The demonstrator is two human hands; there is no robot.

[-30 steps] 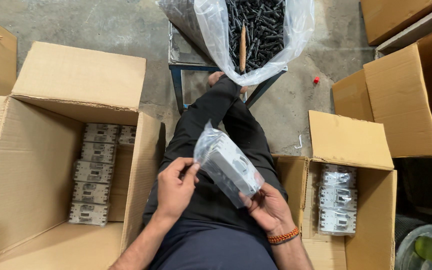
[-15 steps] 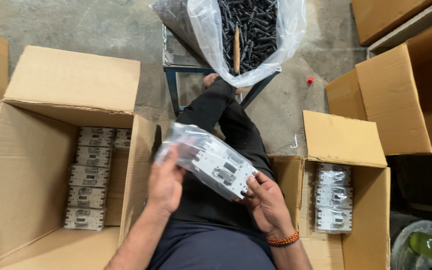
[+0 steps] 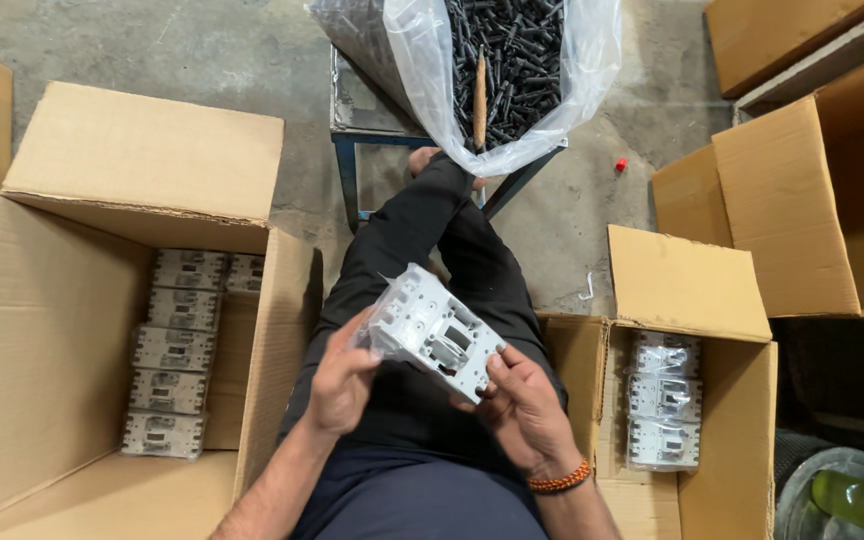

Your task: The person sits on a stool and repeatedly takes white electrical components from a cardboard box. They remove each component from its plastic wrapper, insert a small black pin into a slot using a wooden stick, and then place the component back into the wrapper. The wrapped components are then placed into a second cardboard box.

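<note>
Grey plastic housing (image 3: 433, 333) in clear wrap, above the lap — left hand (image 3: 340, 385) and right hand (image 3: 522, 415) pinch opposite ends, fingers curled, steadying it.

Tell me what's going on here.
A seated person holds a white moulded plastic part in a clear plastic bag over their lap, the left hand gripping its left end and the right hand its lower right corner. To their left, a large open cardboard box holds a row of unbagged grey parts. To their right, a smaller open cardboard box holds bagged parts. Ahead, a clear bag of dark screws rests on a blue metal stool.
</note>
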